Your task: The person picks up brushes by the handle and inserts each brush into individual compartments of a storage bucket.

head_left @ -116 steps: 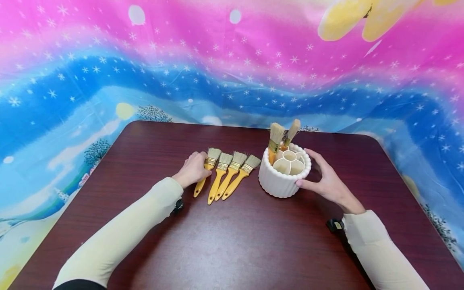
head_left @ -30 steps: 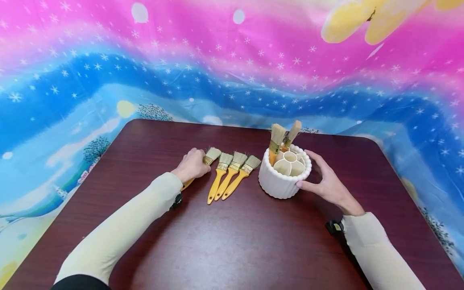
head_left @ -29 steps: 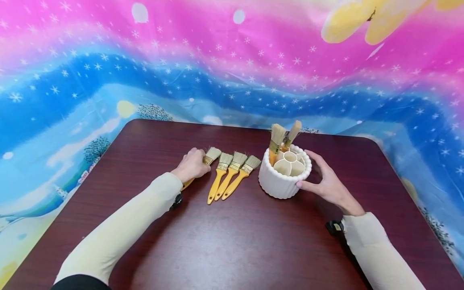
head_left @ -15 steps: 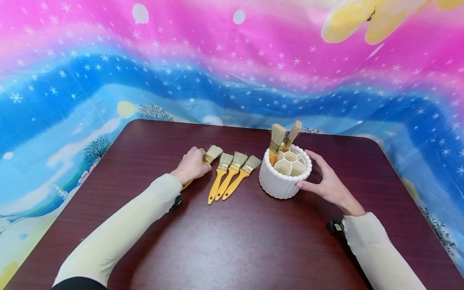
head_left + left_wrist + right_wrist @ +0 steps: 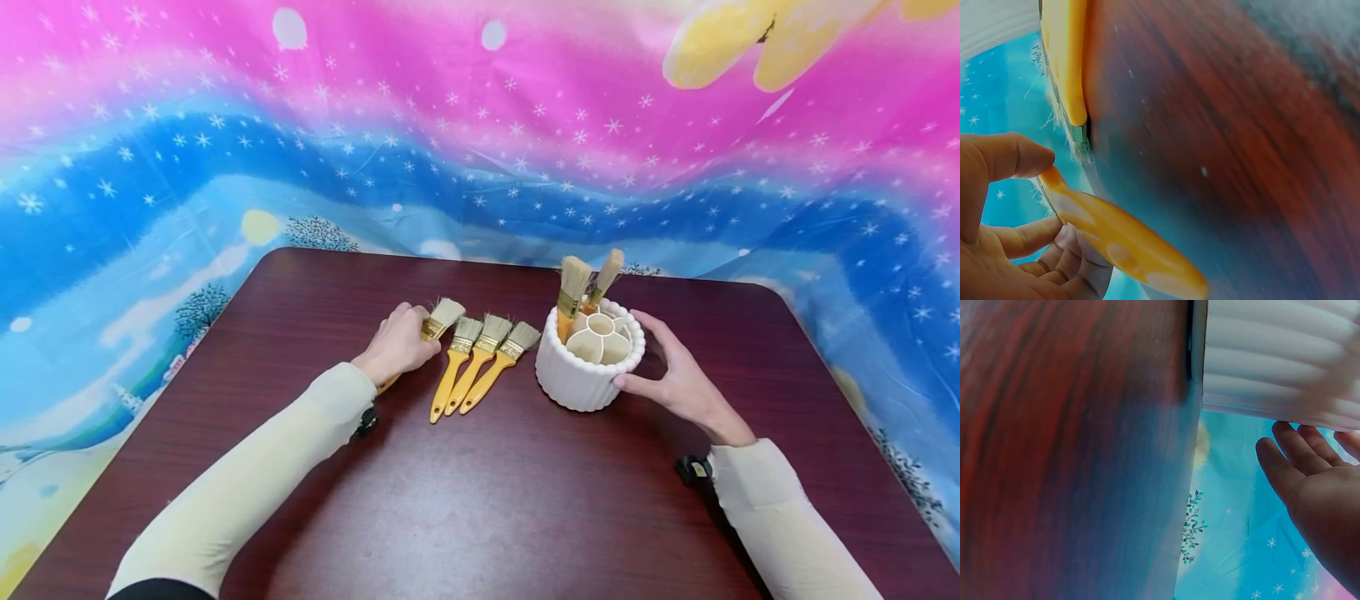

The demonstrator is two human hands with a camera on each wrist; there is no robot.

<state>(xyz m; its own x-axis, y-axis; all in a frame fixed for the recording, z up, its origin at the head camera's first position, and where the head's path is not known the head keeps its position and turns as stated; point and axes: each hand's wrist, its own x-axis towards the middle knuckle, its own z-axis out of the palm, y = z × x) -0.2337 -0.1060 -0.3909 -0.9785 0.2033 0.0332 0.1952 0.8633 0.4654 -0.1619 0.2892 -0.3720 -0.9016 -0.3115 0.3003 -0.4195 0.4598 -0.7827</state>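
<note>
My left hand (image 5: 397,343) pinches a paintbrush (image 5: 442,318) with a yellow handle, gold ferrule and pale bristles. In the left wrist view its yellow handle (image 5: 1129,240) slants out between thumb and fingers. Just right of that hand, three similar paintbrushes (image 5: 478,367) lie fanned on the table, bristles away from me. A white ribbed brush holder (image 5: 573,383) with petal-shaped compartments stands to their right. Two paintbrushes (image 5: 573,279) stand in it, bristles up. My right hand (image 5: 678,379) holds the holder's right side, thumb in front and fingers behind; its fingertips (image 5: 1282,428) meet the ribbed wall.
The dark red-brown table (image 5: 480,500) has rounded far corners. A pink and blue snowflake-patterned cloth (image 5: 450,125) hangs behind it and along both sides. The holder stands fairly near the table's far edge.
Since the earliest frame, the left hand's paintbrush has turned so its bristles lean further right, apart from the other three. Lately that hand shifts slightly right. The right hand and holder stay put.
</note>
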